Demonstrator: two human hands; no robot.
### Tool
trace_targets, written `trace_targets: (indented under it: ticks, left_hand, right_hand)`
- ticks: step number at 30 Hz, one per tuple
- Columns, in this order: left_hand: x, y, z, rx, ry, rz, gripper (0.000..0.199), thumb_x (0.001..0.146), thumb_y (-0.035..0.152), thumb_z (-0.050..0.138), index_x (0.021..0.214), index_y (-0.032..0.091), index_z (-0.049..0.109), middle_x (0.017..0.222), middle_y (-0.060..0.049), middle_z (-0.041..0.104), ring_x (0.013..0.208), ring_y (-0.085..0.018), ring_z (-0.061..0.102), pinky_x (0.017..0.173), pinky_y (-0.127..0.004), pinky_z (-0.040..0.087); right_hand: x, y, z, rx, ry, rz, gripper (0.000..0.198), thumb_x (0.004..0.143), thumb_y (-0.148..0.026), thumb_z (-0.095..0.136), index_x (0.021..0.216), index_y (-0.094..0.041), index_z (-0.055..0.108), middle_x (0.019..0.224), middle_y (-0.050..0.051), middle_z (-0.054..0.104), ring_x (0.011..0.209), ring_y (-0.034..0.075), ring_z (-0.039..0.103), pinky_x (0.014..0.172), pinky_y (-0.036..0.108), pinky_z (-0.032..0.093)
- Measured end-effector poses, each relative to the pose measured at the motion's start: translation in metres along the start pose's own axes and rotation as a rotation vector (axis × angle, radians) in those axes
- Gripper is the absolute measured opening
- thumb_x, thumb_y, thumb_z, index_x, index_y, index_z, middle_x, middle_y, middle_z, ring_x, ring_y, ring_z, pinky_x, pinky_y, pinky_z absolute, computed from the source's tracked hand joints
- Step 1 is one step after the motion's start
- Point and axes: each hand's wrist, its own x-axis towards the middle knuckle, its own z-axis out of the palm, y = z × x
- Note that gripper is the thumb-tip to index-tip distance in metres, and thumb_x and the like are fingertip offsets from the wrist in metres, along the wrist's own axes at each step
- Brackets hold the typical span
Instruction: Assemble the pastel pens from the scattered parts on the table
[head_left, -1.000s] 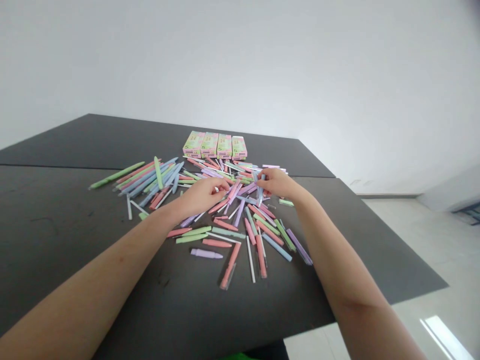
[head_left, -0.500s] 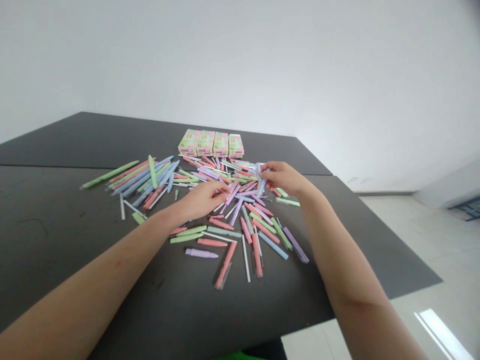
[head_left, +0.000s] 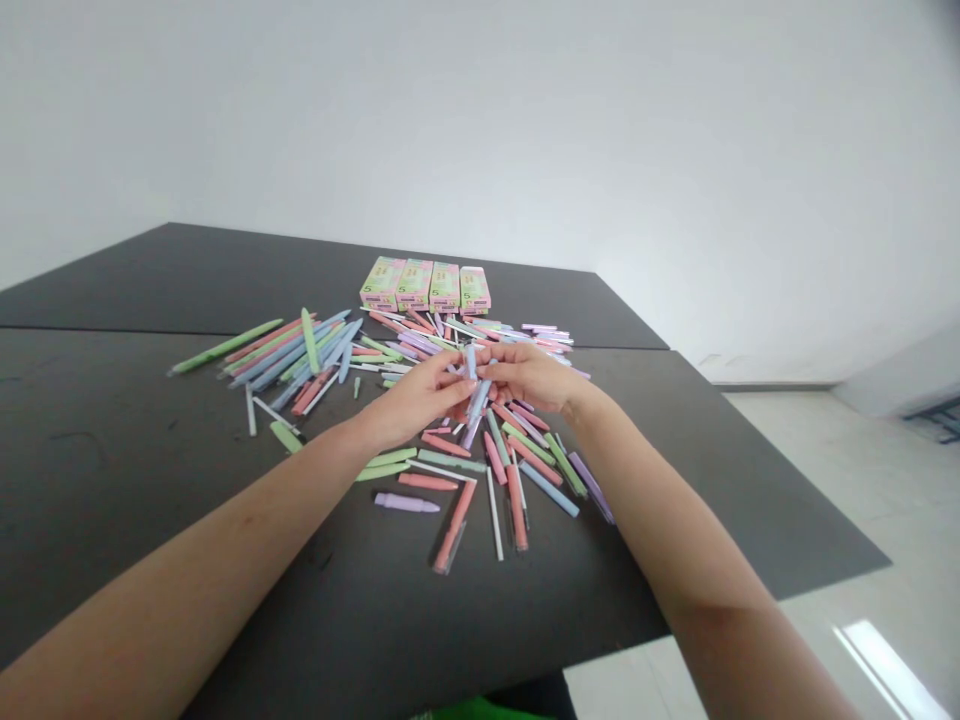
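Note:
My left hand (head_left: pixel 420 402) and my right hand (head_left: pixel 534 376) meet over the middle of a pile of pastel pen parts. Between their fingertips are light blue pen parts (head_left: pixel 481 396), one upright and one slanting. Both hands have their fingers closed on these pieces; which finger bears which piece is partly hidden. Below them lie loose pen parts in red, green, purple and blue, among them a purple pen part (head_left: pixel 406 502) and a red pen part with a clear cap (head_left: pixel 454 528). Thin white refill sticks (head_left: pixel 495 515) lie among them.
Four-sided pink and green boxes (head_left: pixel 444 286) stand in a row behind the pile. To the left, longer assembled-looking pens (head_left: pixel 289 350) lie in a heap. The black table (head_left: pixel 97 480) has a seam across it and its right edge drops to a pale floor (head_left: pixel 840 470).
My right hand has moved left and nearer with the light blue pen parts, uncovering purple pieces at the back right. My left hand has lifted slightly and now meets it.

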Motion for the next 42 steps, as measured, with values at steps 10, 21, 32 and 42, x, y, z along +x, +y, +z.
trace_targets:
  ticks: [10, 21, 32, 42]
  left_hand:
    - [-0.001, 0.009, -0.007, -0.098, 0.047, -0.087, 0.033, 0.077, 0.02, 0.069, 0.108, 0.01, 0.062, 0.079, -0.005, 0.065, 0.062, -0.011, 0.062, 0.05, -0.02, 0.048]
    - [0.001, -0.004, -0.014, 0.457, 0.113, -0.141, 0.035, 0.082, 0.029, 0.06, 0.113, 0.014, 0.055, 0.064, 0.001, 0.062, 0.043, -0.013, 0.059, 0.036, -0.019, 0.04]
    - [0.0, 0.0, -0.016, 0.54, 0.152, 0.026, 0.036, 0.085, 0.031, 0.053, 0.116, 0.014, 0.062, 0.068, 0.0, 0.06, 0.045, -0.009, 0.054, 0.039, -0.018, 0.041]
    - [-0.005, 0.005, -0.004, 0.303, 0.0, 0.186, 0.034, 0.078, 0.031, 0.067, 0.108, 0.014, 0.066, 0.089, -0.006, 0.068, 0.074, -0.015, 0.065, 0.06, -0.025, 0.054]
  right_hand:
    - [-0.004, -0.011, -0.007, 0.119, 0.194, -0.008, 0.008, 0.082, -0.008, 0.059, 0.089, -0.012, 0.061, 0.06, -0.001, 0.063, 0.046, 0.006, 0.057, 0.045, 0.014, 0.049]
    - [-0.002, -0.01, -0.007, 0.169, 0.266, -0.069, 0.01, 0.083, -0.009, 0.053, 0.089, -0.012, 0.06, 0.062, 0.001, 0.063, 0.05, 0.009, 0.059, 0.045, 0.016, 0.049]
    - [0.001, -0.006, -0.009, 0.163, 0.243, -0.061, 0.015, 0.082, -0.005, 0.055, 0.093, -0.014, 0.055, 0.058, -0.001, 0.062, 0.048, 0.008, 0.058, 0.045, 0.015, 0.048]
    - [0.004, -0.002, -0.008, 0.149, 0.251, -0.07, 0.01, 0.085, -0.009, 0.058, 0.092, -0.015, 0.055, 0.058, -0.002, 0.061, 0.049, 0.007, 0.058, 0.047, 0.015, 0.048]
